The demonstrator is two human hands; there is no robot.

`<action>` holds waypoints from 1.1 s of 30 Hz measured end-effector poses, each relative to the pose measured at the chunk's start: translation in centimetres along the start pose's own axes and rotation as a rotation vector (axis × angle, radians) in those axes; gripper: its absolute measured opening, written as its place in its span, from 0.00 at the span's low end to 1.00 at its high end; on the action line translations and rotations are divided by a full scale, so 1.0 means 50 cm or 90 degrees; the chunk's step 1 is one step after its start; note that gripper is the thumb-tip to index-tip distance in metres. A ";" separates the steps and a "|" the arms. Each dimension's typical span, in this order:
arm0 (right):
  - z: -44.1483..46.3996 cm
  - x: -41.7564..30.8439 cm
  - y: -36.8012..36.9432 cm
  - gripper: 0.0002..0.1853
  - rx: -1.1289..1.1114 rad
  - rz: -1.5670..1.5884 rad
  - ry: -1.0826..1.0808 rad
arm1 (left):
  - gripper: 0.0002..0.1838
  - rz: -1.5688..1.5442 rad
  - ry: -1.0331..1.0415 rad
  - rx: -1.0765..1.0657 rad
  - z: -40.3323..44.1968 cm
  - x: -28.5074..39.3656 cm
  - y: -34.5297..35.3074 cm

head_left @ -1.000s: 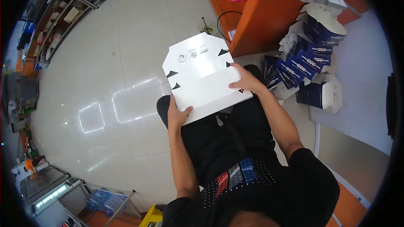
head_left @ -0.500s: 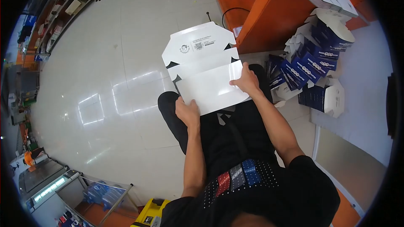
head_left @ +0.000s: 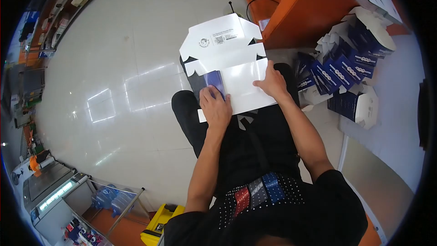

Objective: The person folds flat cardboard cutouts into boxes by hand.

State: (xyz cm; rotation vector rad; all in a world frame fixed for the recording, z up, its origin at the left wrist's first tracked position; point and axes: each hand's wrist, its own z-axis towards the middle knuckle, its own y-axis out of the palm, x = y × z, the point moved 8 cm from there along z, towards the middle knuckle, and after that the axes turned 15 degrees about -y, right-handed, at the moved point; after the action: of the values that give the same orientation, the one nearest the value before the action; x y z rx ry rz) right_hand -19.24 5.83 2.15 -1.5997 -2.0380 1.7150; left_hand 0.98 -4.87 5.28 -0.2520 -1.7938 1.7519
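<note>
A flat, partly folded cardboard box [head_left: 246, 79] lies across my lap, white inside, with a printed logo and code on its upper flap. Its left side panel is folded inward, so the blue outer face [head_left: 214, 82] shows. On that folded panel my left hand [head_left: 215, 107] presses with bent fingers, its thumb at the panel's inner edge. My right hand [head_left: 274, 83] grips the right edge of the box, thumb on the white face and the other fingers partly hidden.
A pile of blue and white folded boxes [head_left: 339, 70] lies to my right, beside an orange cabinet [head_left: 296, 16]. A yellow case [head_left: 159, 223] sits on the floor at lower left, near a metal rack with water bottles [head_left: 111, 198]. Shelving [head_left: 68, 11] stands at far left.
My left hand has moved from the box's lower left corner inward, and the left side panel is now folded over, showing blue. My right hand keeps its hold on the right edge.
</note>
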 end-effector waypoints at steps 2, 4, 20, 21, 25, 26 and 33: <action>0.004 0.001 0.000 0.46 0.001 0.025 -0.013 | 0.41 -0.008 0.020 -0.063 -0.001 -0.009 0.018; 0.002 0.013 0.004 0.44 0.015 0.041 -0.019 | 0.41 0.022 0.060 -0.086 0.009 -0.014 0.020; -0.017 0.005 -0.018 0.20 0.141 0.042 -0.017 | 0.60 0.032 0.149 -0.243 0.030 0.012 0.026; -0.017 -0.005 -0.024 0.19 0.138 0.014 -0.026 | 0.59 0.022 0.147 -0.245 0.034 0.017 0.025; -0.028 -0.083 -0.019 0.12 0.147 -0.154 -0.083 | 0.58 0.011 0.132 -0.244 0.030 0.022 0.020; -0.039 -0.117 -0.012 0.07 0.221 -0.266 -0.154 | 0.58 0.009 0.133 -0.244 0.031 0.021 0.019; -0.046 -0.201 0.058 0.13 0.287 -0.625 -0.141 | 0.55 -0.015 0.132 -0.206 0.031 0.022 0.018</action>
State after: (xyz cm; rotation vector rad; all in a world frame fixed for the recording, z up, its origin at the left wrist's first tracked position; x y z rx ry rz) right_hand -11.26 0.09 6.40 -0.1878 -1.7990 1.7316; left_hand -0.97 -5.50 4.83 -0.5225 -1.9090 1.3579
